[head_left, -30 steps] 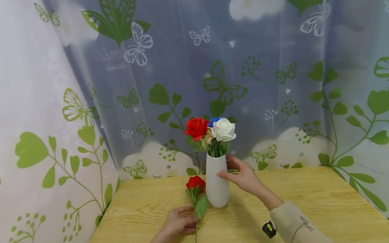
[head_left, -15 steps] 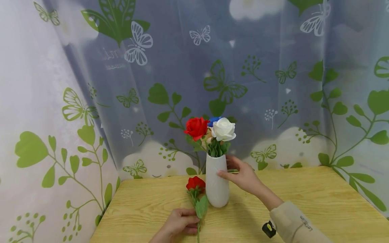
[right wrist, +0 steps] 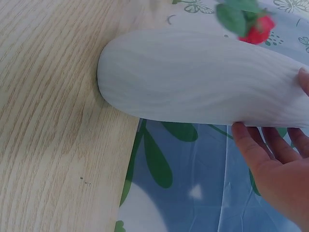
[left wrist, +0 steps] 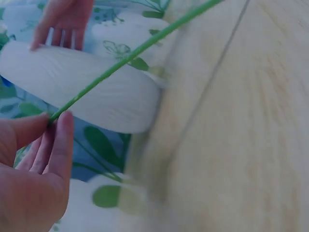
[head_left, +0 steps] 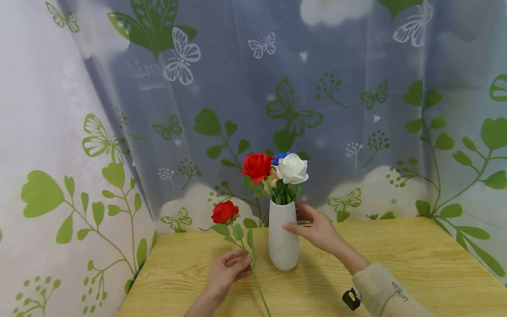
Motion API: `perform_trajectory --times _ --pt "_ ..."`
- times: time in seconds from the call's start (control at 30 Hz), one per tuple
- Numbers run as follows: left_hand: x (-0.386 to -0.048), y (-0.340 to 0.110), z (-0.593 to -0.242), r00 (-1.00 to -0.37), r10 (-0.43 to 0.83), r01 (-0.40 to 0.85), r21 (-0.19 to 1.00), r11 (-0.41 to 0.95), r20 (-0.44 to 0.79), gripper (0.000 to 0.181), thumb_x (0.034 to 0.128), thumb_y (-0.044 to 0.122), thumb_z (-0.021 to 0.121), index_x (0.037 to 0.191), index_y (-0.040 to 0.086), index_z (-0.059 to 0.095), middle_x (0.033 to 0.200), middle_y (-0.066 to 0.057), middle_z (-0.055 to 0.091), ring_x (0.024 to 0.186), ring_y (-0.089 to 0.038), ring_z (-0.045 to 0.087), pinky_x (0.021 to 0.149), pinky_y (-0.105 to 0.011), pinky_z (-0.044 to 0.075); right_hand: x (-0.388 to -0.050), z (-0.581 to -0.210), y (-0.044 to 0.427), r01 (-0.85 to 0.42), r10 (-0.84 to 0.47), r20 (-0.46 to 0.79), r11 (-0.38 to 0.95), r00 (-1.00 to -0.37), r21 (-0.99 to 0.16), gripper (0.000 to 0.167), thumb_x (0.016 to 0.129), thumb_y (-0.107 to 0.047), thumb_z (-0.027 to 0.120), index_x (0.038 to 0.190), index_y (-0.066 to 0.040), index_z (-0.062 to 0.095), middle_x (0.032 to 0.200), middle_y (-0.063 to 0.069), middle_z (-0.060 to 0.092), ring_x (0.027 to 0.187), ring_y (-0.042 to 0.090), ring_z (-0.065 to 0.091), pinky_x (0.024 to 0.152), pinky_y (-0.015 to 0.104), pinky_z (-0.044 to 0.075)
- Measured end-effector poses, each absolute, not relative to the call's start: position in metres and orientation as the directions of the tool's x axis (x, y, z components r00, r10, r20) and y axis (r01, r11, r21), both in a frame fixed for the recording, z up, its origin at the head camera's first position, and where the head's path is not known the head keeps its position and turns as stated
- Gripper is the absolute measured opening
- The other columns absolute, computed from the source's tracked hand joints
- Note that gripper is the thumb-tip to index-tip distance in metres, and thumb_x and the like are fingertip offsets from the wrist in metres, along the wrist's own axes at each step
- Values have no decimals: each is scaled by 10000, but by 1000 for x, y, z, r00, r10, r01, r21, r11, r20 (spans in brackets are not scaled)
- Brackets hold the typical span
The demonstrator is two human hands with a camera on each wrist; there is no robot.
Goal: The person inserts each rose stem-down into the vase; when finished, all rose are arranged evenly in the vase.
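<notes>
A single red rose (head_left: pixel 225 212) is pinched by its green stem (left wrist: pixel 123 63) between the thumb and fingers of my left hand (head_left: pixel 227 270). Its bloom leans up and to the left, and the stem's lower end runs toward the bottom edge of the head view. To the right of it a white ridged vase (head_left: pixel 283 246) stands upright on the table. My right hand (head_left: pixel 318 231) holds the vase's upper right side, thumb in front and fingers behind. Out of the vase's mouth rise another red rose (head_left: pixel 257 167), a white rose (head_left: pixel 292 168), a partly hidden blue flower (head_left: pixel 280 157) and a pale one behind.
The wooden table (head_left: pixel 178 264) ends at a printed curtain (head_left: pixel 233 88) with leaves and butterflies. A small black object (head_left: pixel 350 299) with a yellow mark lies beside the right sleeve (head_left: pixel 380 286).
The left hand has lifted the single rose and drawn it up and left, away from the vase's base. The right hand and the vase stay where they were.
</notes>
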State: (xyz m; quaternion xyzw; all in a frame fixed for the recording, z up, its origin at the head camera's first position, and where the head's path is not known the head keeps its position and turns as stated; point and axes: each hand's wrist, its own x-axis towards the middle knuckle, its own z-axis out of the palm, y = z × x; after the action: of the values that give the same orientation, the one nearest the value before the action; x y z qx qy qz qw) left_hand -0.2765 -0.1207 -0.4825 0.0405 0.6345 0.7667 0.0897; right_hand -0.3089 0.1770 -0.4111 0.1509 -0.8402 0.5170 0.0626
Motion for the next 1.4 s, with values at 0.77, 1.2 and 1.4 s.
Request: perform_trajectory --times 0.77,1.2,1.4 --pt "-291 -144 -370 -922 -310 351 839 -416 232 149 985 -41 693 1123 11 676 844 18 733 834 -134 764 787 -345 679 -309 -409 178 -320 -190 263 422 -946 -848 791 942 -410 807 1592 -136 451 1467 161 626 1297 362 641 993 484 616" --pt "-299 -139 -334 -863 -420 475 731 -489 280 162 971 -14 720 1085 -40 607 933 -64 698 858 -181 771 847 -371 673 -308 -409 178 -329 -191 272 422 -943 -845 785 945 -401 806 1591 -129 453 1456 166 633 1285 361 648 986 475 622" --pt "-300 -135 -324 -855 -436 490 714 -500 281 129 968 -26 718 1017 1 602 943 -78 684 838 -186 772 842 -373 673 -309 -411 177 -337 -198 278 421 -940 -842 784 947 -388 806 1592 -120 449 1455 172 633 1284 369 648 988 476 621"
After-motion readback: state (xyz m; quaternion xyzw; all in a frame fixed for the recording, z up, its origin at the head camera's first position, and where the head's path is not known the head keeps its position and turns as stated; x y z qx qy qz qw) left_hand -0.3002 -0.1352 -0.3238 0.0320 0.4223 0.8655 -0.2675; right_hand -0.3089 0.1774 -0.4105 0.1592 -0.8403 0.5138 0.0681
